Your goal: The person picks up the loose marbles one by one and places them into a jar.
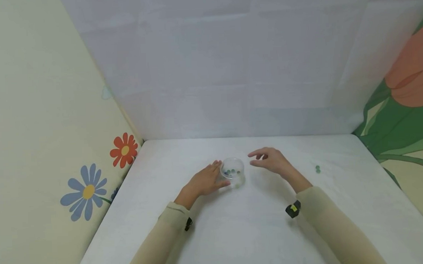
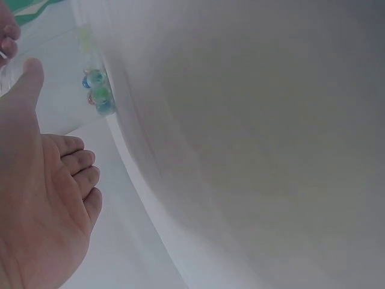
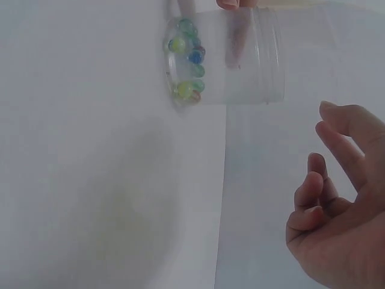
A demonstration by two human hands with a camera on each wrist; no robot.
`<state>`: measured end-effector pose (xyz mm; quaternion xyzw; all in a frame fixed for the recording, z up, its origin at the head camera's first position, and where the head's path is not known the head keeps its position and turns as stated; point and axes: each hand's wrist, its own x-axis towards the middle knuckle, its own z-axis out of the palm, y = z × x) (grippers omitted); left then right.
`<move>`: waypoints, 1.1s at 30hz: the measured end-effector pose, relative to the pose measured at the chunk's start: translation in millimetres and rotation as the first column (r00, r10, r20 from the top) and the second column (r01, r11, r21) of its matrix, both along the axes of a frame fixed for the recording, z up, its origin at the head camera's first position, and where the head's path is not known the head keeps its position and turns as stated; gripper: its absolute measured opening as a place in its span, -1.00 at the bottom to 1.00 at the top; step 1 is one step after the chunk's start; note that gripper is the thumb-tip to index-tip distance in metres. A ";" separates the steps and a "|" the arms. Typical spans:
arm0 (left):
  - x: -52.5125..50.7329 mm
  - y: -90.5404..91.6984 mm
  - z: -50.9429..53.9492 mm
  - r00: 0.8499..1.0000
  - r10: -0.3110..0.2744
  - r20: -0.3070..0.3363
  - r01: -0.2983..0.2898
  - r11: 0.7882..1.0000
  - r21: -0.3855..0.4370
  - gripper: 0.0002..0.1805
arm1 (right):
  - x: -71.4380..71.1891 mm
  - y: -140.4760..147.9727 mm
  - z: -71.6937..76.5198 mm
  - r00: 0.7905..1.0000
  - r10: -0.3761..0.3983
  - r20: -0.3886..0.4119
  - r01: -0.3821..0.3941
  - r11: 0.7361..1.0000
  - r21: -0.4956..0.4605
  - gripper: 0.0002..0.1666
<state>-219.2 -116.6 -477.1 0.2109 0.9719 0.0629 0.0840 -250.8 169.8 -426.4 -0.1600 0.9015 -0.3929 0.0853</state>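
A clear plastic jar [image 1: 232,168] stands upright on the white table, with several coloured glass marbles [image 3: 194,57] at its bottom. My left hand [image 1: 205,180] holds the jar at its left side, the thumb in front and the fingers behind. Through the wall, one finger shows blurred in the right wrist view. Right of the jar and apart from it, my right hand [image 1: 271,161] hovers above the table. Its thumb and index finger are extended with a gap between them, the other fingers bent, and no object is visible in it.
Two green marbles [image 1: 317,169] lie on the white table [image 1: 244,233], to the right of my right hand. A white sheet [image 1: 212,77] rises behind the table's far edge. Walls with painted flowers [image 1: 88,191] stand on both sides.
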 end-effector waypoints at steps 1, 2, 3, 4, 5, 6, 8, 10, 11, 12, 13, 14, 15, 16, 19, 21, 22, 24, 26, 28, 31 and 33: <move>0.4 0.1 0.0 1.000 0.000 -0.001 0.000 1.000 0.000 0.06 | 0.0 2.6 0.5 1.000 -0.005 0.003 0.005 1.000 0.000 -0.56; 0.7 0.3 -0.1 1.000 -0.002 -0.002 0.002 1.000 -0.001 0.06 | 0.0 5.3 0.6 1.000 -0.011 0.006 0.011 1.000 -0.001 -0.56; 1.0 0.4 -0.1 1.000 -0.002 -0.005 0.002 1.000 -0.005 0.06 | 0.3 7.8 0.7 1.000 -0.015 0.008 0.015 1.000 -0.001 -0.56; 0.9 0.5 0.0 1.000 -0.005 -0.006 0.005 1.000 -0.007 0.06 | 0.4 10.1 0.9 1.000 -0.018 0.013 0.019 1.000 -0.002 -0.56; 0.9 0.5 0.1 1.000 -0.008 -0.008 0.008 1.000 -0.012 0.06 | 0.5 12.4 1.0 1.000 -0.025 0.018 0.025 1.000 -0.003 -0.56; 0.8 0.6 0.2 1.000 -0.009 -0.007 0.009 1.000 -0.015 0.06 | 0.6 14.9 1.1 0.999 -0.029 0.019 0.029 1.000 -0.002 -0.56; 0.7 0.9 0.8 1.000 -0.011 -0.005 0.011 1.000 -0.021 0.06 | 0.6 20.1 1.4 0.999 -0.036 0.022 0.036 0.999 -0.001 -0.56; 0.9 1.4 1.4 1.000 -0.011 -0.004 0.011 1.000 -0.021 0.06 | 0.7 25.6 1.5 0.999 -0.047 0.026 0.047 0.999 -0.001 -0.55; 1.0 1.6 1.7 1.000 -0.012 -0.004 0.012 1.000 -0.021 0.05 | 0.7 28.5 1.5 0.998 -0.054 0.029 0.054 0.999 -0.003 -0.55; 1.2 1.9 2.0 1.000 -0.012 -0.003 0.012 1.000 -0.022 0.05 | 0.9 31.6 1.5 0.998 -0.057 0.031 0.057 0.998 -0.003 -0.55; 1.3 2.1 2.3 1.000 -0.013 -0.003 0.012 1.000 -0.021 0.05 | 0.9 34.5 1.2 0.997 -0.063 0.036 0.063 0.998 -0.005 -0.54; 1.5 2.3 2.5 1.000 -0.014 -0.005 0.014 1.000 -0.022 0.04 | 0.9 37.4 0.8 0.997 -0.068 0.042 0.068 0.998 -0.006 -0.54; 1.8 2.4 2.7 1.000 -0.015 -0.006 0.015 1.000 -0.022 0.04 | 0.7 40.3 0.1 0.996 -0.073 0.045 0.073 0.997 -0.002 -0.53; 2.0 2.6 2.9 1.000 -0.017 -0.008 0.016 1.000 -0.023 0.04 | 0.6 43.1 -0.6 0.996 -0.075 0.047 0.075 0.997 0.001 -0.53; 2.4 2.8 3.5 1.000 -0.017 -0.011 0.017 1.000 -0.026 0.04 | 0.9 50.5 -2.0 0.995 -0.083 0.050 0.082 0.997 0.014 -0.52; 2.4 2.8 3.8 1.000 -0.016 -0.013 0.016 1.000 -0.027 0.04 | 1.1 54.7 -2.4 0.995 -0.089 0.049 0.088 0.996 0.024 -0.51; 2.5 2.8 3.7 1.000 -0.015 -0.014 0.015 1.000 -0.025 0.04 | 1.2 56.8 -2.4 0.994 -0.095 0.054 0.093 0.995 0.024 -0.51; 2.7 2.9 4.0 1.000 -0.014 -0.014 0.013 1.000 -0.019 0.03 | 1.4 61.5 -2.3 0.993 -0.104 0.056 0.102 0.994 0.027 -0.49; 3.2 3.1 4.3 1.000 -0.014 -0.012 0.014 1.000 -0.013 0.03 | 2.2 67.2 -0.9 0.993 -0.108 0.056 0.107 0.994 0.024 -0.47; 3.6 3.3 4.7 1.000 -0.016 -0.011 0.016 1.000 -0.005 0.03 | 3.5 73.6 0.4 0.991 -0.117 0.059 0.116 0.993 0.021 -0.46; 3.7 3.5 4.7 1.000 -0.019 -0.010 0.019 1.000 0.001 0.04 | 5.5 84.3 2.4 0.990 -0.129 0.053 0.127 0.991 0.030 -0.43; 3.2 3.3 4.5 1.000 -0.021 -0.011 0.021 1.000 -0.009 0.04 | 6.8 91.1 3.5 0.988 -0.143 0.055 0.141 0.989 0.035 -0.42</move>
